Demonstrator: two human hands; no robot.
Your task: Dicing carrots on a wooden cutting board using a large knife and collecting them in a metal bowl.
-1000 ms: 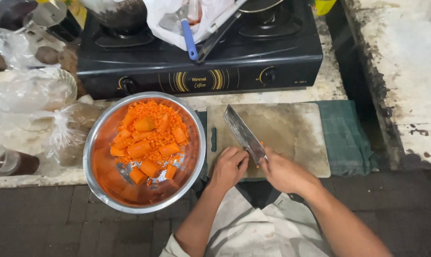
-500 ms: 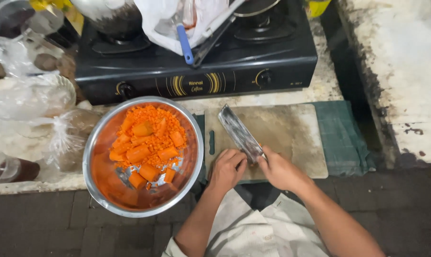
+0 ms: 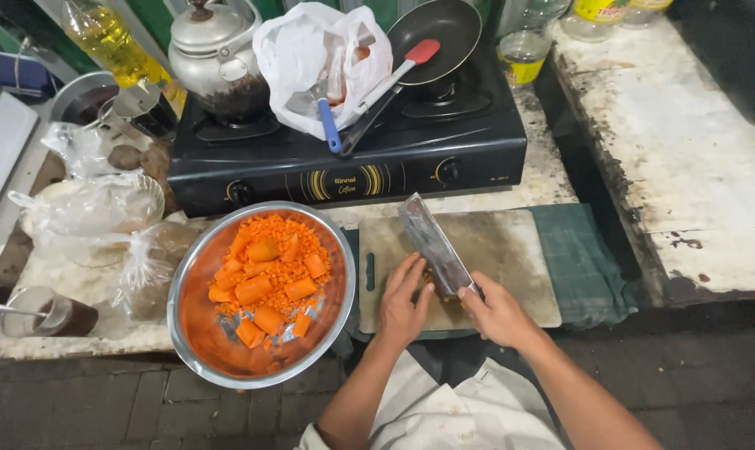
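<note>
Occupying the most room: one black two-burner gas stove, bearing one steel kettle, one dark frying pan and one white plastic bag; then one round steel bowl of orange carrot, holding about ten large chunks amid fine shreds; then one pale rectangular cutting board on one green cloth. Smaller: one broad steel cleaver, lying slantwise on the board, its handle clenched in the right hand; the left hand, fingers together and slightly curled, rests beside the blade on something small I cannot identify.
</note>
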